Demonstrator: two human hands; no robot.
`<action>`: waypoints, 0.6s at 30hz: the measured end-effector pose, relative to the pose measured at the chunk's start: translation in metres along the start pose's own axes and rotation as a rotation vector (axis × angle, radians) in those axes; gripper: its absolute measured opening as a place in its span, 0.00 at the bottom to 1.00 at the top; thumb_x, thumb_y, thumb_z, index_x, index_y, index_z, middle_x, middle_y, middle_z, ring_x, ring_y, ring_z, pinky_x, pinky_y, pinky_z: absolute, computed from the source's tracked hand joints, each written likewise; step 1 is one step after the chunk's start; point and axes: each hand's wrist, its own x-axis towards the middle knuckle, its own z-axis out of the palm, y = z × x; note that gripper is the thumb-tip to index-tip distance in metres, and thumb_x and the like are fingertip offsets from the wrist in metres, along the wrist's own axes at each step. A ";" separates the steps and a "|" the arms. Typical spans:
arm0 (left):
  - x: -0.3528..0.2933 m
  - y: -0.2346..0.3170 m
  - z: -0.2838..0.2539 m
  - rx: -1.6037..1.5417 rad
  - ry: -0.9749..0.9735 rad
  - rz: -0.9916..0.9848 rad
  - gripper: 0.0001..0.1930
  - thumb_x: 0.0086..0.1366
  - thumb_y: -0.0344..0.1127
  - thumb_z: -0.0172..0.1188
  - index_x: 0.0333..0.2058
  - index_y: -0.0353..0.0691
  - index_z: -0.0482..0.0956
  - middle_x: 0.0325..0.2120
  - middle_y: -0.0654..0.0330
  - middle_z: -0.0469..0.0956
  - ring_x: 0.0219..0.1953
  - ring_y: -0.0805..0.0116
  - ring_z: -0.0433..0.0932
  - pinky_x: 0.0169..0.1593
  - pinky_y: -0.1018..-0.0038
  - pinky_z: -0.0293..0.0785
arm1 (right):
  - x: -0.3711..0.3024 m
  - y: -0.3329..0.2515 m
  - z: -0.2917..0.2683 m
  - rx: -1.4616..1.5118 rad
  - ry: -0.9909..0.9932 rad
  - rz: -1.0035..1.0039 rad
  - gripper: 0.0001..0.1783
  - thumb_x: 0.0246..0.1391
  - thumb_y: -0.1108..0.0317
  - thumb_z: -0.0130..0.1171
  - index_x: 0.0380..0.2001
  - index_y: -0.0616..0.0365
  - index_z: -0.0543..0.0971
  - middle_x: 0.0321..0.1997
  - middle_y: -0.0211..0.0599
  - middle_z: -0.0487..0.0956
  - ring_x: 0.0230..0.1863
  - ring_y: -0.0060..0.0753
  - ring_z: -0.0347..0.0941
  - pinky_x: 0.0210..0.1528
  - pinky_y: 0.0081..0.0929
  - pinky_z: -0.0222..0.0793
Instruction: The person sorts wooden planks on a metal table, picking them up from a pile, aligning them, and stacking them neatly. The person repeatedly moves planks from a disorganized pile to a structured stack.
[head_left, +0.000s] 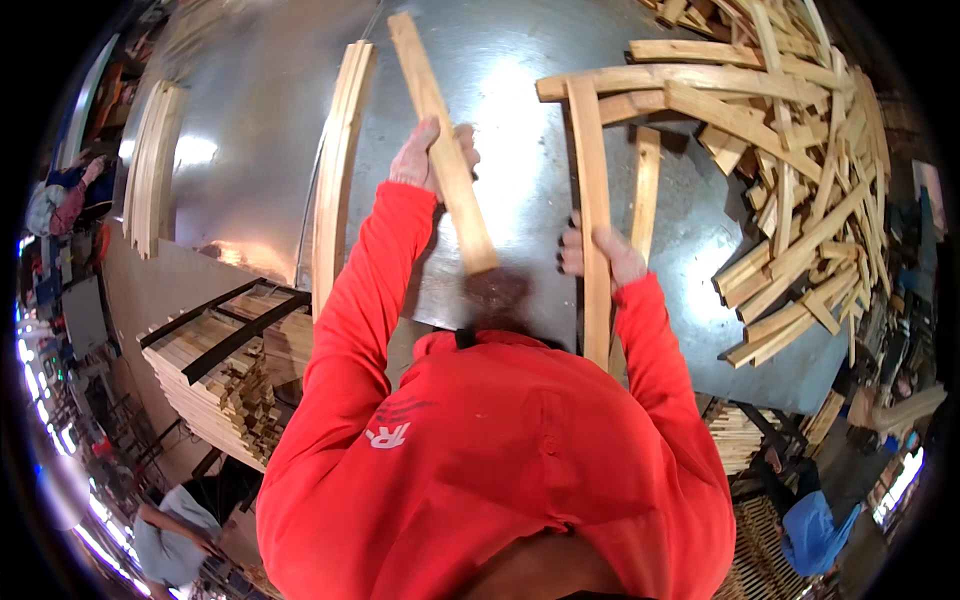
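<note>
My left hand (428, 160) grips a short wooden slat (452, 150) about its middle and holds it tilted over the metal table. To its left lies a narrow row of slats (343, 170), set side by side. My right hand (605, 256) is wrapped round a longer wooden slat (591, 200) that runs toward my body. The far end of that slat meets a long crosswise slat (690, 78) at the edge of the pile. Just right of my right hand another slat (647, 190) lies on the table.
A jumbled heap of slats (820, 200) covers the table's right side. A second neat row (155, 170) lies at the far left of the metal table (260, 90). Stacked slats in a dark frame (225, 365) stand at lower left. Other people (180, 535) are around the edges.
</note>
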 end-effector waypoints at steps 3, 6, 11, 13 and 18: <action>-0.009 -0.037 -0.020 0.005 -0.121 -0.010 0.21 0.64 0.45 0.58 0.48 0.36 0.67 0.31 0.46 0.76 0.27 0.55 0.79 0.28 0.60 0.79 | 0.045 -0.027 0.003 0.469 -0.410 0.043 0.27 0.67 0.50 0.40 0.56 0.63 0.66 0.49 0.50 0.75 0.43 0.43 0.75 0.44 0.42 0.77; -0.033 -0.049 -0.012 0.283 0.045 0.007 0.20 0.61 0.42 0.60 0.46 0.37 0.68 0.28 0.48 0.76 0.24 0.58 0.78 0.25 0.62 0.76 | 0.074 -0.053 0.038 0.344 -0.189 -0.085 0.28 0.65 0.48 0.44 0.56 0.62 0.66 0.44 0.47 0.74 0.40 0.43 0.72 0.44 0.39 0.76; -0.055 -0.031 -0.045 1.356 0.527 0.296 0.20 0.57 0.39 0.60 0.46 0.37 0.67 0.29 0.44 0.75 0.28 0.49 0.77 0.34 0.58 0.75 | 0.073 -0.039 0.062 0.333 -0.129 -0.119 0.27 0.61 0.56 0.54 0.58 0.59 0.65 0.41 0.42 0.72 0.37 0.39 0.72 0.41 0.38 0.76; -0.074 -0.007 -0.054 1.759 0.755 0.356 0.23 0.57 0.38 0.60 0.49 0.37 0.65 0.32 0.43 0.75 0.32 0.47 0.76 0.39 0.56 0.74 | 0.058 -0.019 0.059 0.418 -0.266 -0.176 0.30 0.58 0.66 0.58 0.62 0.60 0.63 0.43 0.42 0.72 0.39 0.39 0.71 0.44 0.37 0.73; -0.115 0.002 -0.066 2.085 0.822 1.188 0.35 0.58 0.42 0.62 0.60 0.34 0.59 0.46 0.45 0.73 0.49 0.47 0.73 0.56 0.64 0.68 | 0.056 -0.009 0.049 -0.181 0.221 -0.354 0.39 0.51 0.58 0.66 0.63 0.58 0.65 0.55 0.46 0.71 0.53 0.39 0.70 0.53 0.35 0.69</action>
